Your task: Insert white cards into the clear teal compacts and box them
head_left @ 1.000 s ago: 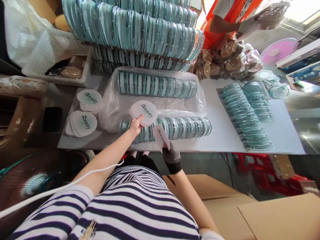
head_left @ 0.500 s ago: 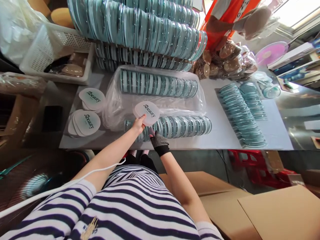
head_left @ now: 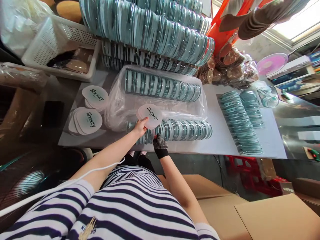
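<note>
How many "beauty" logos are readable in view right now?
3. One logo is on the white cards in the left hand, one on the far pile and one on the near pile, both toward the table's left end. More may be hidden underneath.

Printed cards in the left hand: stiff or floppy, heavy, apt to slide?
The printed cards look fairly stiff: gripped at one edge by the left hand, they don't visibly sag. Probably light, as fingertips support them. They may slide apart; their edges sit offset.
</note>
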`<action>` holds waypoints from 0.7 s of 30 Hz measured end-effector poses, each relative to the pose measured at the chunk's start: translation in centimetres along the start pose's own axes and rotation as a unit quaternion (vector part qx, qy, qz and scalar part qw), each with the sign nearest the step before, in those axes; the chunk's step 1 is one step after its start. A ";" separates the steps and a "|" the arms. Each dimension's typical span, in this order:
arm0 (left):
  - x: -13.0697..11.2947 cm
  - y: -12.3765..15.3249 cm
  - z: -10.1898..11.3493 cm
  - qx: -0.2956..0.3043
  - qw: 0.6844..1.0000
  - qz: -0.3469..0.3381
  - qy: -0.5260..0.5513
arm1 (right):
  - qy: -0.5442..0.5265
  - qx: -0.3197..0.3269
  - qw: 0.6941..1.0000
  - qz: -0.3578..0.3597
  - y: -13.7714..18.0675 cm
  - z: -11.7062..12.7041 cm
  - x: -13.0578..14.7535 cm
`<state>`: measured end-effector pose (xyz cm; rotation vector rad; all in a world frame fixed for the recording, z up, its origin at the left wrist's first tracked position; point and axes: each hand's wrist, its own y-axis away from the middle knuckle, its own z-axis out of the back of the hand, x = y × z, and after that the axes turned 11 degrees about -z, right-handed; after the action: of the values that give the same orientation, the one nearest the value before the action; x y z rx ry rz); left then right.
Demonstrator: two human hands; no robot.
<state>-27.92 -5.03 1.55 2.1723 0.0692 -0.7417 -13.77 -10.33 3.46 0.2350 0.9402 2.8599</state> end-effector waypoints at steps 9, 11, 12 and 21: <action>0.2 0.0 0.3 0.006 1.000 -0.001 0.009 | -0.226 0.213 0.950 -0.009 -0.7 -1.5 -0.8; 0.3 0.1 0.2 0.007 1.000 -0.011 0.007 | -0.333 0.301 0.893 -0.011 -1.2 -1.1 -1.2; 0.4 0.1 0.2 0.006 1.000 -0.016 0.005 | -0.360 0.334 0.871 -0.020 -1.5 -0.8 -1.4; 0.6 0.2 -0.5 0.021 0.999 -0.046 -0.019 | -0.433 0.313 0.843 -0.063 -2.7 2.9 0.4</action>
<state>-27.07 -4.88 1.60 2.2067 0.1357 -0.8430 -13.44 -6.43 4.24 1.3114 1.4833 1.8296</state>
